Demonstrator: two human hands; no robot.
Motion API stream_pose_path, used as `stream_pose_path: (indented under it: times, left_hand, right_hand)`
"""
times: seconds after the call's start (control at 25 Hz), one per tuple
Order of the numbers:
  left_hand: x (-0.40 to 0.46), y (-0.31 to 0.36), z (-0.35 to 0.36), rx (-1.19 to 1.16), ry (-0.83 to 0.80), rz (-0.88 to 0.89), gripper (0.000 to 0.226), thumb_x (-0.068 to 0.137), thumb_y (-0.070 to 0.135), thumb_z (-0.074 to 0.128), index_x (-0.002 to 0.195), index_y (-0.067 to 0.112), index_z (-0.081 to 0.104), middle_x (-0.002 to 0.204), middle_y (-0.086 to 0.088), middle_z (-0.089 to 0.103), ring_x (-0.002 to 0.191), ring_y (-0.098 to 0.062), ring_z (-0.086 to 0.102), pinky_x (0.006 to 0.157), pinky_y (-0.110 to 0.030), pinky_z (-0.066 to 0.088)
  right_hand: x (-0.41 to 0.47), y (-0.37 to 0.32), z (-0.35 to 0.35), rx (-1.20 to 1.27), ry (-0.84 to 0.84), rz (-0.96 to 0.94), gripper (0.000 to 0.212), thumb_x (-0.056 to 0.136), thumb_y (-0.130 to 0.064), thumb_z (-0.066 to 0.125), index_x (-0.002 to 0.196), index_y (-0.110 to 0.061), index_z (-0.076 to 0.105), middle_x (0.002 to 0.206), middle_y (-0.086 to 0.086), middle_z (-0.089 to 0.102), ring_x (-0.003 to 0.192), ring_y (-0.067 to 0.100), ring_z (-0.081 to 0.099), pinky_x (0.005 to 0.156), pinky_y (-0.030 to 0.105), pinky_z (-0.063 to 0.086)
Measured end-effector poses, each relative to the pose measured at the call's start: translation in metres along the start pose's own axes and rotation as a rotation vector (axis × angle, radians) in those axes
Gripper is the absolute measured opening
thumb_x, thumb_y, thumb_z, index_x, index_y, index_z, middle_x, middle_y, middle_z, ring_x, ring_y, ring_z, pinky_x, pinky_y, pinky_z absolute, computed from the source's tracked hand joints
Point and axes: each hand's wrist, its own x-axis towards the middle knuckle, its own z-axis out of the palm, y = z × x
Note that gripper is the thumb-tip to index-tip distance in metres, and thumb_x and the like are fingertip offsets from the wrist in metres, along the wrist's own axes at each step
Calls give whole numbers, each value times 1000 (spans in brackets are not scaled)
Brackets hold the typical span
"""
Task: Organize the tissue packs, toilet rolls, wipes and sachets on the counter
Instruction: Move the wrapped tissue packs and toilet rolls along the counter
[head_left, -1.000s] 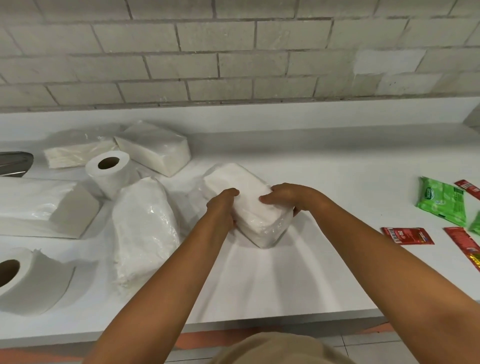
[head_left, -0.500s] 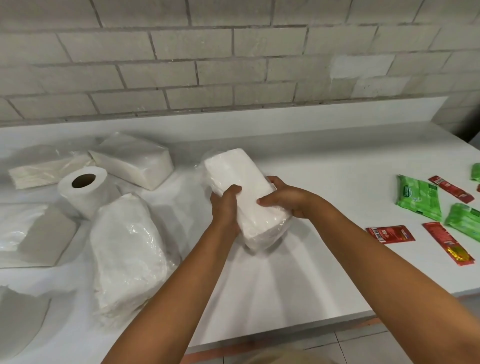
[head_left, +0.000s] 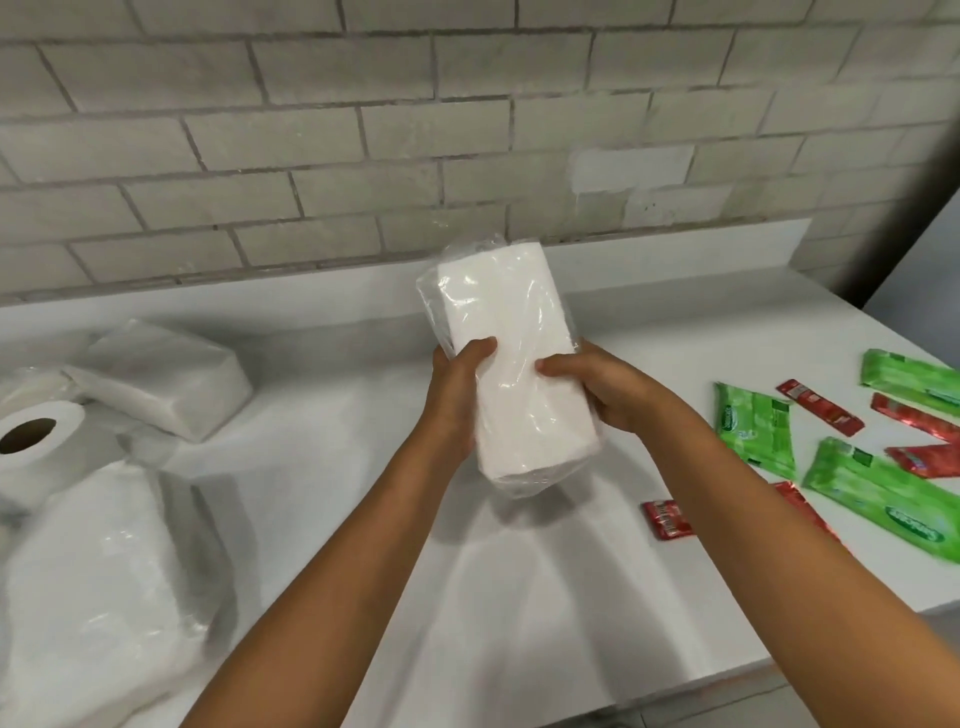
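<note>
Lettering on the green wipes packs (head_left: 883, 493) and red sachets (head_left: 666, 519) at the right is too blurred to read. Farther in, above the white counter (head_left: 519, 597), the left hand (head_left: 457, 395) and right hand (head_left: 608, 395) grasp opposite sides of an unlabelled, clear-wrapped tissue pack (head_left: 519, 374), lifted between them.

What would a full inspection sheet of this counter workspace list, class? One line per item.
Surface: white counter, pale and glossy.
Job's things: held tissue pack lifted off the counter; tissue packs and toilet roll at left; green wipes and red sachets at right.
Clutter: nothing seen.
Grippers: left hand and right hand grip the held pack's sides.
Cables: nothing seen.
Surroundings: grey brick wall behind.
</note>
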Motion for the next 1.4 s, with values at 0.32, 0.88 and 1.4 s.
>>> stream_pose_path:
  times: [0.32, 0.88, 1.4]
  left_hand:
    - [64, -43, 138, 194, -88, 6, 61, 82, 40, 58, 137, 18, 42, 128, -10, 59, 112, -29, 60, 98, -48, 46]
    - [141, -147, 295, 468, -208, -63, 78, 80, 4, 67, 142, 25, 25, 121, 3, 56, 104, -19, 59, 78, -33, 52]
    - [233, -207, 380, 532, -243, -387, 61, 70, 29, 53, 129, 17, 42, 105, -6, 56, 89, -25, 52, 77, -35, 42]
  right_hand:
    - [-17, -8, -163, 141, 113, -51, 46, 63, -16, 63, 109, -15, 60, 92, 1, 74, 83, 17, 70, 69, 28, 57]
    - [-14, 0, -368, 273, 365, 31, 44, 85, -15, 57, 126, -2, 49, 110, 15, 65, 94, 27, 66, 66, 31, 54]
    - [36, 31, -513, 56, 542, 319, 23, 79, -26, 61, 99, -14, 63, 87, 4, 70, 80, 25, 64, 70, 30, 47]
